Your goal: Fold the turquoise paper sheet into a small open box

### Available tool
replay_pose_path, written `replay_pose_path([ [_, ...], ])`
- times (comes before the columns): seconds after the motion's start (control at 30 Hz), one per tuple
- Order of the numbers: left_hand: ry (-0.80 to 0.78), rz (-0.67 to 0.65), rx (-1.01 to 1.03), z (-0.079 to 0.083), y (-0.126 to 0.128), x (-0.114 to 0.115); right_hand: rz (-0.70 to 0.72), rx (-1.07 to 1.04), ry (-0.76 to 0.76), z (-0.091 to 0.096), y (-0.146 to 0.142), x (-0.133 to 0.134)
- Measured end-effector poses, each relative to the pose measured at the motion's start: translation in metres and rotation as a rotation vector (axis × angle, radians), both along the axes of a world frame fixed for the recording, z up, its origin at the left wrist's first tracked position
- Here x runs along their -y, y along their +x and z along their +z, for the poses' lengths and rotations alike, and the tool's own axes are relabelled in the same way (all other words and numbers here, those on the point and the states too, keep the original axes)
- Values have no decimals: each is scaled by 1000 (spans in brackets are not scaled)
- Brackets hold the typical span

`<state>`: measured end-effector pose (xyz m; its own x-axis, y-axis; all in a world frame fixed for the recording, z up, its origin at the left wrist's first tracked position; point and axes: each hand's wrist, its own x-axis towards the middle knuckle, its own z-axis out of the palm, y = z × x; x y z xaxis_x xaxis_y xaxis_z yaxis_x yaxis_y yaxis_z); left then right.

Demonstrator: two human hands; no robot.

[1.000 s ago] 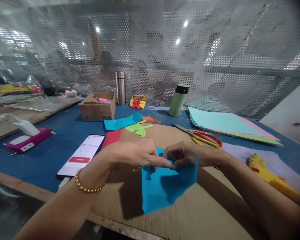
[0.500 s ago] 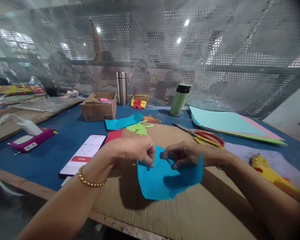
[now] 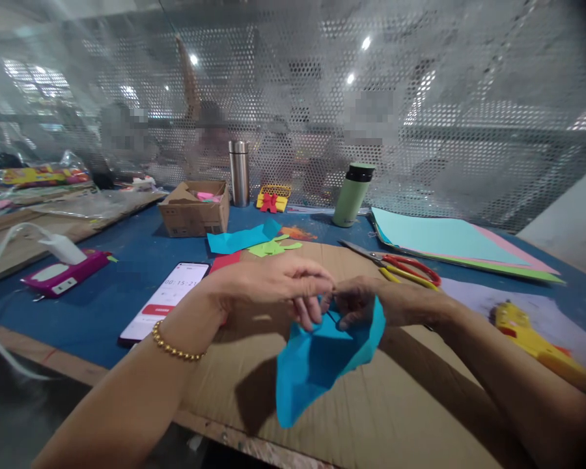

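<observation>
A sheet of blue paper (image 3: 317, 361) hangs bent in the air above a flat piece of cardboard (image 3: 381, 404). My left hand (image 3: 273, 286) pinches its top edge with curled fingers; a gold bead bracelet sits on that wrist. My right hand (image 3: 366, 303) is closed on the same top edge, right beside the left, and their fingertips nearly touch. The paper's lower corner points down toward the cardboard's near edge.
Red-and-yellow scissors (image 3: 395, 264) lie behind my right hand, a yellow glue gun (image 3: 522, 335) to the right. A phone (image 3: 168, 299) with a running timer lies left. Farther back: paper scraps (image 3: 247, 240), a cardboard box (image 3: 193, 210), a steel flask (image 3: 237, 172), a green bottle (image 3: 350, 195), stacked coloured sheets (image 3: 449, 244).
The blue paper has been lifted off the cardboard and bent together, so it now hangs narrower from both hands. My left hand moved right, closer to my right hand.
</observation>
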<state>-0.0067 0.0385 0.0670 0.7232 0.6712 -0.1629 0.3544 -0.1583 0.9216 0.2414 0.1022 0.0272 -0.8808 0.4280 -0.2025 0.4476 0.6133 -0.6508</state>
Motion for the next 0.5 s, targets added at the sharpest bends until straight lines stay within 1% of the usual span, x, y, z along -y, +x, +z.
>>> replay_pose_path([
  [0.03, -49, 11, 74, 5, 2, 6, -32, 21, -5, -1, 0, 0],
  [0.07, -85, 0, 107, 10, 3, 13, -67, 51, -10, -1, 0, 1],
  [0.13, -119, -1, 89, 17, 4, 28, -106, 83, -8, 0, 0, 2],
  [0.2, -99, 11, 25, 17, 1, 44, -92, 66, 6, 2, -1, 3],
  [0.23, -60, 44, -5, 13, -2, 53, -75, 61, 7, 3, -2, 3],
  [0.3, 92, 130, -73, -2, -9, 68, -51, 71, -4, 5, -2, 3],
  [0.33, 212, 212, -145, -13, -13, 76, -42, 88, -11, 5, -3, 2],
  [0.37, 318, 251, -225, -25, -16, 82, -40, 101, -13, 6, -3, 2],
  [0.43, 443, 209, -330, -49, -19, 93, -42, 105, -6, 7, -3, 2],
  [0.5, 543, 212, -356, -66, -19, 100, -45, 100, -2, 8, -3, 2],
])
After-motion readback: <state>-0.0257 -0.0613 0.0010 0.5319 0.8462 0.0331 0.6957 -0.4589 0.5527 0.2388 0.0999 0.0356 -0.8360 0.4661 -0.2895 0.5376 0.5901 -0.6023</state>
